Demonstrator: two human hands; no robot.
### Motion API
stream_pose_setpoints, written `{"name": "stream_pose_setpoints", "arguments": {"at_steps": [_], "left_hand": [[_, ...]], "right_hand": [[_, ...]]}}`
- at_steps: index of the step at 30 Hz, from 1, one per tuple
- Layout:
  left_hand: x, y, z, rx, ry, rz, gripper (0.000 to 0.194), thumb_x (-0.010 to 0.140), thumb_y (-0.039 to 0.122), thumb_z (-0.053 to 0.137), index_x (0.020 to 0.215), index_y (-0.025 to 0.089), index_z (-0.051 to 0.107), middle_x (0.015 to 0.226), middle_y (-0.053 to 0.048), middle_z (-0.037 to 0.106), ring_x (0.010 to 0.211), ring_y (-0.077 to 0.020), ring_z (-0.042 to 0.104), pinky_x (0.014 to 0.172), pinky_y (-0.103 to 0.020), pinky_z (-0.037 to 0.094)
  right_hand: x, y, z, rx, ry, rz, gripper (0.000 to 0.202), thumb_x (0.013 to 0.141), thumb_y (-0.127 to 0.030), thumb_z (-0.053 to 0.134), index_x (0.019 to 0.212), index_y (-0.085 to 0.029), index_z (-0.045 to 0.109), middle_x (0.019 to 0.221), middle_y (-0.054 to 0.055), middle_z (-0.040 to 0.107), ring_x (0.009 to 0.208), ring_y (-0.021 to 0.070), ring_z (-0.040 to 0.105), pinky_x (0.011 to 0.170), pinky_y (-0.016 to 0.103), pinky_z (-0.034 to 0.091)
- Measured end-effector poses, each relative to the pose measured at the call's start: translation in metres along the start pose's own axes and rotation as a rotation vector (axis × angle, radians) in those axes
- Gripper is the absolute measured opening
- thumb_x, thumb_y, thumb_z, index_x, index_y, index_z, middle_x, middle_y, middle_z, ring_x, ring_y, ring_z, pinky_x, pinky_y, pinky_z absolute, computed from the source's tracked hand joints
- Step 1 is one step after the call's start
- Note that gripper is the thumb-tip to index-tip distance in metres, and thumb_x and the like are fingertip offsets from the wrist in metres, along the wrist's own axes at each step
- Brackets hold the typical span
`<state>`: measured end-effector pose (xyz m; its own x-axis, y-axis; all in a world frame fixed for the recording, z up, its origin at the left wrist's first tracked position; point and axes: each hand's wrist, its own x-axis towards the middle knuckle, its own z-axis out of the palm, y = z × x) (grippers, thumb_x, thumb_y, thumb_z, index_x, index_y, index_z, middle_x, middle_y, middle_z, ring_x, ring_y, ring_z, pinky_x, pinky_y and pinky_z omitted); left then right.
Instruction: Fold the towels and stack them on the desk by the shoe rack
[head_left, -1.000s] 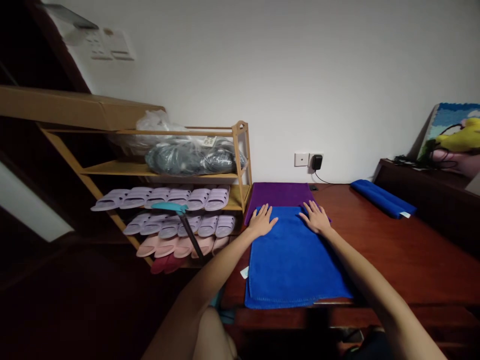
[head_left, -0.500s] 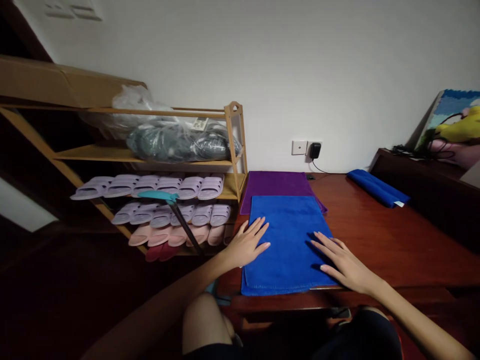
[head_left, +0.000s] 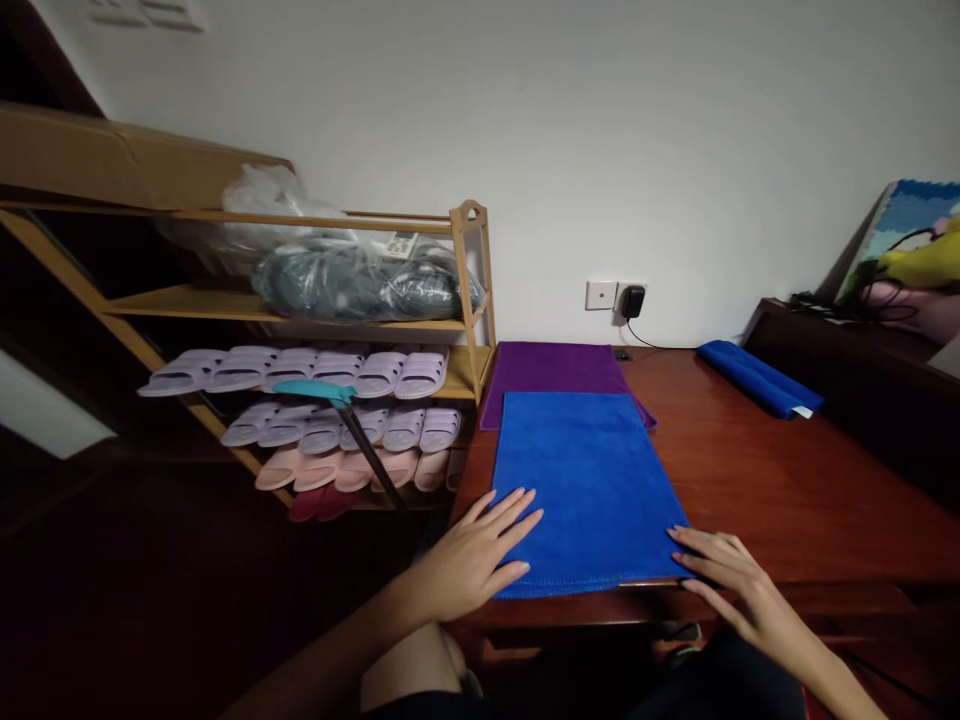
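Head view, and here we are with a soft blue cloth (head_left: 581, 480) lying flat at the table's near edge, its stitched hem towards us, its far end over a purple cloth (head_left: 555, 368). Our left hand (head_left: 465, 562) lies on its near left part, fingers slightly spread, thumb apart. Over at the near right corner, our right hand (head_left: 739, 580) has its fingertips at the edge, fingers loosely extended, thumb apart; we pinch nothing with either.

The table (head_left: 787, 485) is glossy red-brown wood, and at its far right we see one blue roll (head_left: 757, 380) with a white tag. Behind, a plain pale wall (head_left: 570, 150) carries a black plug (head_left: 632, 301). To our left stands a slatted wooden rack (head_left: 470, 300): two rows of six lilac slippers (head_left: 422, 373), at least five pink ones, two red. Above them sits crinkly clear plastic (head_left: 352, 280) around something grey.
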<state>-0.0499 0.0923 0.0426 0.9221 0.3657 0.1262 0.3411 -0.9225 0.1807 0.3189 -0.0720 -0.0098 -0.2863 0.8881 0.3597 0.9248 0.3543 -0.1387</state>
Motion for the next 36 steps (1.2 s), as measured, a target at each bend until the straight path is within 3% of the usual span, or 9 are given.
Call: {"name": "stream_pose_setpoints", "arguments": {"at_steps": [4,8,13,17,22,25,28,31,36], "left_hand": [[-0.014,0.013,-0.002,0.054,-0.032,0.101,0.070,0.091,0.040,0.056,0.150,0.031,0.019,0.153,-0.003,0.027,0.139,-0.0249,0.028,0.113,-0.045,0.028],[-0.032,0.016,0.010,0.162,0.032,0.090,0.073,0.090,0.027,0.058,0.151,0.026,0.018,0.151,-0.004,0.032,0.136,-0.0242,0.035,0.113,-0.041,0.031],[-0.045,0.005,0.020,0.207,0.106,0.099,0.065,0.092,0.010,0.045,0.150,0.025,0.021,0.148,-0.002,0.037,0.135,-0.0213,0.038,0.112,-0.036,0.034],[-0.044,0.004,0.018,0.183,0.136,0.120,0.065,0.091,0.006,0.041,0.150,0.026,0.022,0.145,-0.002,0.042,0.133,-0.0205,0.040,0.111,-0.038,0.036],[-0.049,0.006,0.003,0.138,0.057,0.107,0.058,0.093,0.017,0.047,0.147,0.028,0.030,0.146,-0.002,0.041,0.133,-0.0224,0.040,0.110,-0.040,0.035],[-0.042,-0.014,-0.011,0.067,0.095,0.036,0.046,0.094,0.031,0.050,0.139,0.028,0.045,0.142,-0.003,0.047,0.132,-0.0242,0.042,0.110,-0.043,0.035],[-0.005,-0.058,-0.023,-0.030,0.270,-0.194,0.034,0.096,0.033,0.043,0.124,0.023,0.060,0.130,-0.005,0.059,0.124,-0.0229,0.051,0.106,-0.041,0.038],[0.055,-0.108,-0.023,-0.117,0.276,-0.406,0.038,0.097,0.033,0.035,0.120,0.019,0.062,0.126,-0.006,0.062,0.118,-0.0200,0.056,0.103,-0.034,0.040],[0.133,-0.142,-0.002,-0.054,0.191,-0.489,0.054,0.097,0.041,0.033,0.144,0.015,0.036,0.153,-0.012,0.026,0.142,-0.0245,0.020,0.113,-0.046,0.018]], "right_hand": [[-0.019,0.005,0.010,-0.102,0.191,-0.021,0.049,0.084,-0.030,0.061,0.132,-0.034,0.053,0.134,0.006,0.053,0.116,0.0254,0.056,0.090,0.040,0.048],[-0.040,-0.007,0.031,-0.190,0.434,-0.008,0.071,0.082,-0.021,0.061,0.145,-0.035,0.033,0.098,0.007,0.067,0.086,0.0233,0.063,0.073,0.037,0.050],[-0.025,-0.056,0.046,-0.260,0.469,-0.061,0.068,0.085,-0.026,0.053,0.149,-0.024,0.028,0.069,0.007,0.061,0.062,0.0210,0.056,0.056,0.035,0.048],[-0.005,-0.076,0.054,-0.201,0.465,0.042,0.068,0.084,-0.028,0.055,0.148,-0.028,0.030,0.070,0.007,0.059,0.059,0.0196,0.053,0.055,0.035,0.046],[-0.030,-0.043,0.051,-0.157,0.529,0.097,0.062,0.083,-0.027,0.057,0.142,-0.033,0.042,0.084,0.009,0.062,0.074,0.0234,0.057,0.064,0.037,0.045],[-0.041,-0.002,0.030,-0.088,0.619,0.127,0.037,0.085,-0.025,0.055,0.120,-0.033,0.062,0.091,0.006,0.064,0.084,0.0229,0.060,0.077,0.038,0.046],[-0.005,0.039,-0.002,0.075,0.525,0.221,0.022,0.089,-0.034,0.051,0.098,-0.025,0.069,0.091,0.004,0.067,0.085,0.0199,0.062,0.082,0.032,0.047],[0.073,0.072,-0.017,0.276,0.142,0.339,0.041,0.094,-0.045,0.036,0.108,-0.021,0.066,0.109,0.006,0.066,0.103,0.0200,0.060,0.092,0.032,0.046],[0.189,0.100,0.016,0.211,-0.021,0.318,0.059,0.093,-0.056,0.028,0.137,-0.022,0.048,0.141,0.007,0.046,0.131,0.0211,0.041,0.111,0.037,0.030]]}}
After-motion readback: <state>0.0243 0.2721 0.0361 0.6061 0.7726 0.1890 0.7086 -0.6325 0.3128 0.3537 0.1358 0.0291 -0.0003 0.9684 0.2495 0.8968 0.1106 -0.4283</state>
